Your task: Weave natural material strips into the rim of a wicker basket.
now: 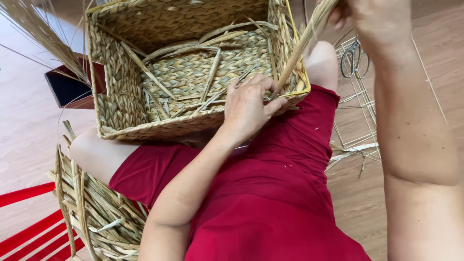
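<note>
"What is on your lap?"

"A square woven basket [188,72] sits on my knees, open side up. Its rim has a yellow frame showing at the near corner. Inside I see only loose ends of dry straw sticking out of the weave, lying this way and that."

"What are your hands doing?"

"My left hand [249,108] rests on the near rim of the basket. The fingers are bent and pinch the low end of a long straw strand [302,46] right at the corner. My right hand [372,19] is up high, closed around the top part of that same strand, so the strand runs slanting between my two hands."

"What else is around you?"

"A bundle of dry straw [36,34] hangs at the top left. A dark red box [72,87] sits on the wooden floor just beside the basket. Another woven piece [96,212] with loose ends lies by my left leg, next to some red bars [34,232]. On my right there is a wire frame [360,96] on the floor with scissors [354,58] lying on it. My right arm covers part of that side."
</note>
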